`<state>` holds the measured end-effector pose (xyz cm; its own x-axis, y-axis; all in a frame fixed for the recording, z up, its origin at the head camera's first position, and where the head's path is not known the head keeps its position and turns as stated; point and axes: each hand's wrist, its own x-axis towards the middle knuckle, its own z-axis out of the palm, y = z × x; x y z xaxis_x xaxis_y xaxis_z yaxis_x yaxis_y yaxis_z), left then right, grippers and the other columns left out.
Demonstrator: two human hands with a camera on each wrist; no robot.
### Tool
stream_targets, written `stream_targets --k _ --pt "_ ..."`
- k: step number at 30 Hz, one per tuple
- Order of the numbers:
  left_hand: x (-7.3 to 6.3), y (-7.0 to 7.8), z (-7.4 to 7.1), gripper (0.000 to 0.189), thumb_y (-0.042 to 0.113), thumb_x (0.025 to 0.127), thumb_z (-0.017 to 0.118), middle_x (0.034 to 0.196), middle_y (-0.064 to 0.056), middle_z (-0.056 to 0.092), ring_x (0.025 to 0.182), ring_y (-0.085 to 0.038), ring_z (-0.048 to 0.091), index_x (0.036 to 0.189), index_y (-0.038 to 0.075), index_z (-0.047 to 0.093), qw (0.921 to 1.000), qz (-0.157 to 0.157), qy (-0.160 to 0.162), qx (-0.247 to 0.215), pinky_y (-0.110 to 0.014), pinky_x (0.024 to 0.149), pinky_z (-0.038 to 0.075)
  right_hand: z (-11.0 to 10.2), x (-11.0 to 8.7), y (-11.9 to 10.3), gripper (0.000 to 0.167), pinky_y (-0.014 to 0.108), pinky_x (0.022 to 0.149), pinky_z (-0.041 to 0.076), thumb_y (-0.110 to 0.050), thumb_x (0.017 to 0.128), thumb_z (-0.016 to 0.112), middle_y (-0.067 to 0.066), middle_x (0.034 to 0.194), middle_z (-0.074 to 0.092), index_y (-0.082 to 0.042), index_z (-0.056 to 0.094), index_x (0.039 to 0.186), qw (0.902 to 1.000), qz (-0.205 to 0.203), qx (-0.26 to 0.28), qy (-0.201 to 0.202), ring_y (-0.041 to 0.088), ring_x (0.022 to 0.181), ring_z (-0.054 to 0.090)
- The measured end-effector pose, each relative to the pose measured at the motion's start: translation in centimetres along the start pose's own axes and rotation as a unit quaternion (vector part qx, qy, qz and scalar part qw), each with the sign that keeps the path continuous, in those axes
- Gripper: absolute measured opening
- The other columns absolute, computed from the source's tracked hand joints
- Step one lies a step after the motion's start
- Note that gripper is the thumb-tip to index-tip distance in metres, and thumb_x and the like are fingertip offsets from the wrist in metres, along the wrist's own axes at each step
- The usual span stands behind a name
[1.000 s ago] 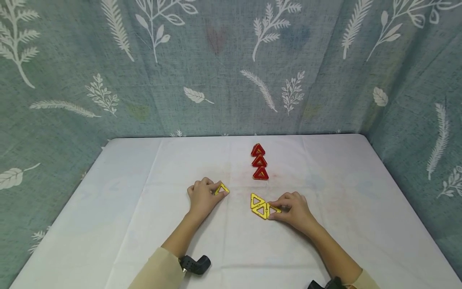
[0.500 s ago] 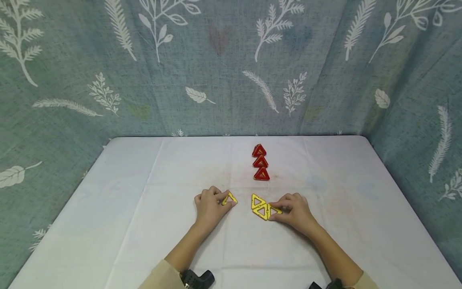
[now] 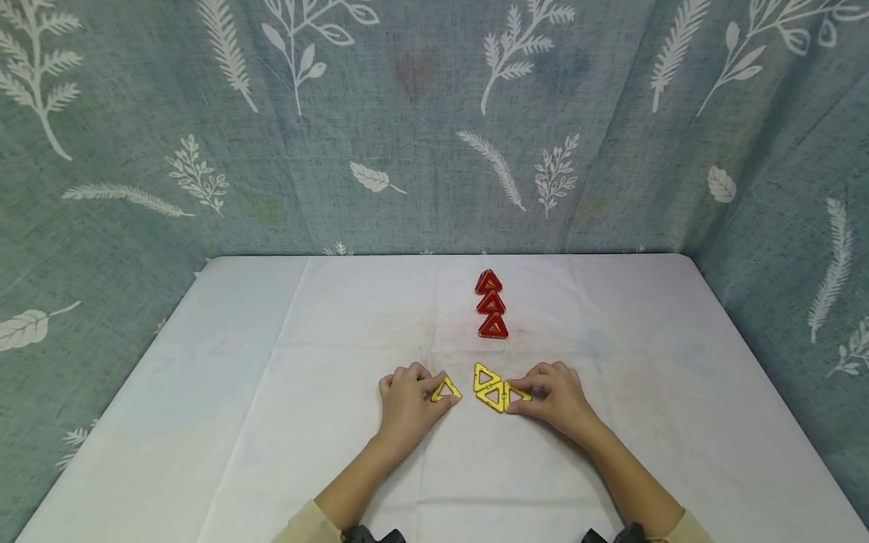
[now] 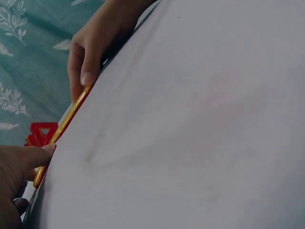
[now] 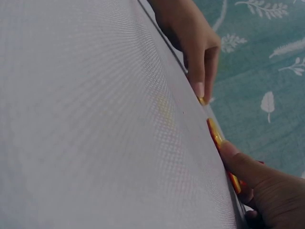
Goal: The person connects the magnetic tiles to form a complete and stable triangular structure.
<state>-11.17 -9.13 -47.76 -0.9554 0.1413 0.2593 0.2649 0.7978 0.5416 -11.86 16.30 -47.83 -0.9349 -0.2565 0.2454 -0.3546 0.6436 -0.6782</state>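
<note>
In the head view my left hand [image 3: 409,407] pinches a yellow triangular magnetic tile [image 3: 446,388] between thumb and fingers, low over the white cloth. A small gap parts it from a flat group of three joined yellow triangular tiles [image 3: 489,396]. My right hand [image 3: 553,396] pinches the rightmost triangle [image 3: 519,394] of that group by its edges. The left wrist view shows the left thumb [image 4: 45,150] near the edge-on yellow tiles [image 4: 71,114]. In the right wrist view the right thumb [image 5: 233,152] presses on a yellow tile seen edge-on.
Behind the yellow tiles, red triangular pieces [image 3: 492,326] stand in a row towards the back of the white-covered table [image 3: 339,302]. A grey-green curtain [image 3: 421,151] with white leaf prints hangs around the back and sides.
My left hand has moved right and towards me with its yellow tile, closer to the joined group. The right hand has stayed on its tile.
</note>
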Motion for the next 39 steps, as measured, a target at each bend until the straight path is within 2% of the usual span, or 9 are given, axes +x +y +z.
stream_targets --k 4,12,25,33,39 --pt "-0.6 0.5 0.2 0.045 0.036 0.074 0.079 0.078 0.009 0.047 0.077 -0.011 0.038 0.11 0.011 0.071 0.9999 0.005 -0.01 -0.011 -0.049 0.088 0.024 0.0 0.0 0.0 0.038 0.033 0.073 0.028 -0.032 0.063 0.086 -0.012 0.082 0.061 -0.018 0.077 0.097 1.0 0.002 -0.001 0.0 0.009 0.077 0.042" --pt "-1.7 1.4 0.9 0.045 0.037 0.072 0.08 0.077 0.011 0.045 0.075 -0.009 0.037 0.109 0.012 0.072 0.9995 0.016 0.0 -0.027 -0.046 0.088 0.024 0.2 0.0 0.0 0.038 0.033 0.073 0.027 -0.032 0.062 0.087 -0.012 0.081 0.061 -0.018 0.077 0.096 0.9999 0.01 0.002 -0.001 0.01 0.077 0.042" --pt "-2.4 3.6 2.4 0.046 0.037 0.069 0.082 0.072 0.01 0.046 0.07 -0.007 0.038 0.105 0.01 0.074 0.9979 0.042 0.046 0.014 -0.044 0.085 0.028 0.4 -0.1 0.1 0.037 0.033 0.072 0.028 -0.029 0.062 0.087 -0.01 0.082 0.063 -0.017 0.077 0.095 0.9997 -0.012 -0.012 0.018 0.009 0.078 0.043" --pt "-2.4 3.7 2.9 0.049 0.042 0.063 0.083 0.069 0.009 0.046 0.068 -0.007 0.04 0.101 0.012 0.075 0.9944 0.056 0.085 0.027 -0.043 0.085 0.029 0.5 -0.3 0.1 0.037 0.033 0.072 0.028 -0.03 0.061 0.087 -0.009 0.082 0.064 -0.016 0.077 0.094 0.9989 -0.03 -0.023 0.026 0.009 0.078 0.043" --pt "-2.2 3.5 3.1 0.056 0.051 0.059 0.08 0.07 0.008 0.047 0.067 -0.007 0.041 0.101 0.014 0.075 0.9932 0.065 0.09 0.034 -0.043 0.087 0.029 0.6 -0.3 0.1 0.036 0.034 0.073 0.028 -0.03 0.062 0.087 -0.01 0.082 0.064 -0.017 0.076 0.094 0.9987 -0.032 -0.03 0.026 0.009 0.078 0.042"
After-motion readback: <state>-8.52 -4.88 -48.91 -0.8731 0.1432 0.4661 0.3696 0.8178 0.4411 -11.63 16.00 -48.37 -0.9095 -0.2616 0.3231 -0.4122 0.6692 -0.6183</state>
